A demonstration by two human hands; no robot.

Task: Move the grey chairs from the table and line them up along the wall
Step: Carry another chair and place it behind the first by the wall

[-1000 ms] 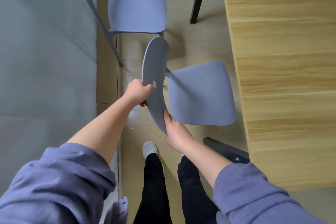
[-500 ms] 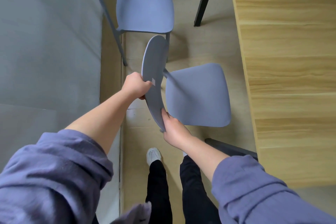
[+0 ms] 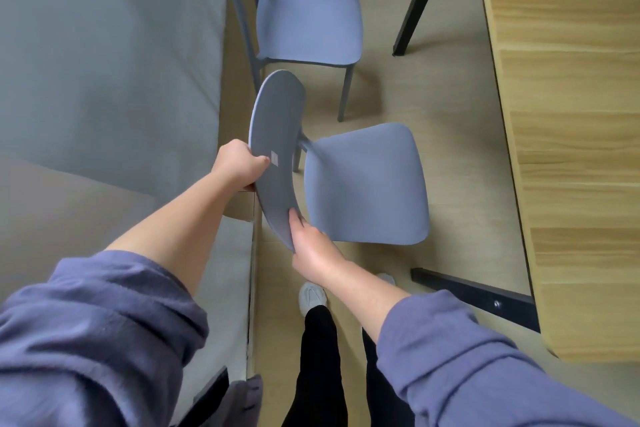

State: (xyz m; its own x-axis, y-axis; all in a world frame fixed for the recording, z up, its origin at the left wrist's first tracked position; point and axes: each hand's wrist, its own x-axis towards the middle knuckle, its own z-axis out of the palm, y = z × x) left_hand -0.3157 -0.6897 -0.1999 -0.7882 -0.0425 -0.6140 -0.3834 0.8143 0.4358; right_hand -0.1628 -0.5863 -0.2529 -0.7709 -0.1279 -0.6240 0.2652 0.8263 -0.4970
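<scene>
A grey-blue chair [image 3: 363, 184] is in front of me, between the grey wall [image 3: 104, 62] on the left and the wooden table [image 3: 571, 149] on the right. My left hand [image 3: 240, 165] grips the outer edge of its curved backrest. My right hand [image 3: 311, 243] grips the backrest's near end. Its seat faces the table. A second grey chair [image 3: 308, 17] stands further on with its back against the wall.
A wooden skirting strip [image 3: 239, 80] runs along the wall's foot. One black table leg [image 3: 419, 0] stands beyond the chairs, and a black frame bar [image 3: 474, 298] juts out near my right leg. My feet [image 3: 311, 296] are on the light wooden floor behind the held chair.
The held chair has shifted a little toward the far chair and the wall, both hands keeping their grip on the backrest. My view has come closer to the chairs.
</scene>
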